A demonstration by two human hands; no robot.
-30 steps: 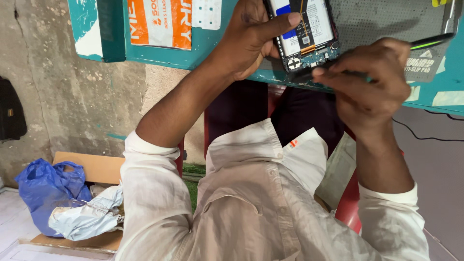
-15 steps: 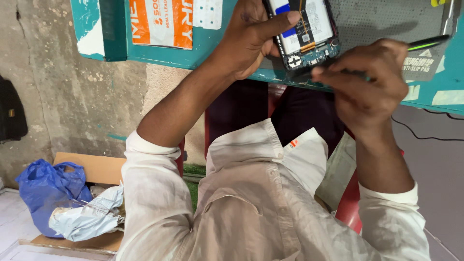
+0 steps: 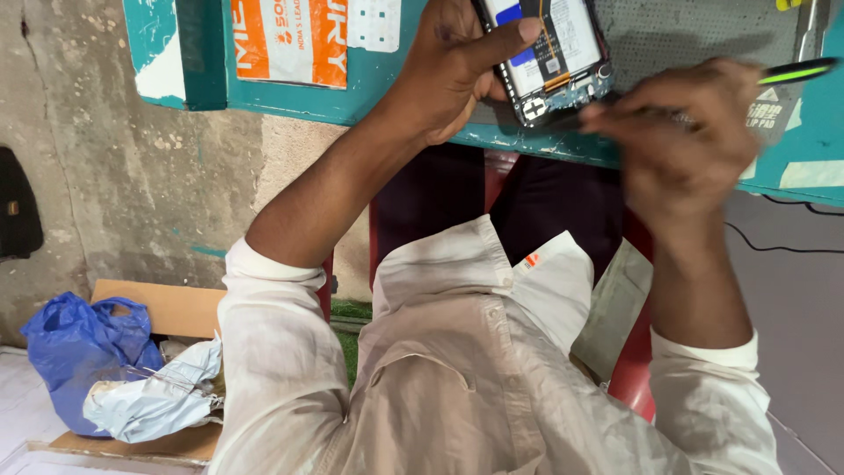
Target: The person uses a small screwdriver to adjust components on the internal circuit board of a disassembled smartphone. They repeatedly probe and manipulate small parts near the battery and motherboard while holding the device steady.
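1. Top centre of the frame: an opened phone lies with its back cover off, insides showing, on the teal tabletop next to a grey mat.
2. The left hand comes in from the middle of the picture and clamps the phone's left edge, thumb stretched across the top of its exposed parts, the other fingers curled under and beside it.
3. The right hand, upper right, is blurred; its fingers are bunched together, pinching a thin tool with a black and bright green handle.
4. The tool's dark tip end reaches towards the phone's lower corner; whether it touches there, I cannot tell through the blur.
5. An orange and white sticker sits on the tabletop's front at upper left.
6. Lower left: a blue plastic bag and a pale crumpled bag rest on a piece of cardboard on the floor.
7. A black cable trails at the right edge.
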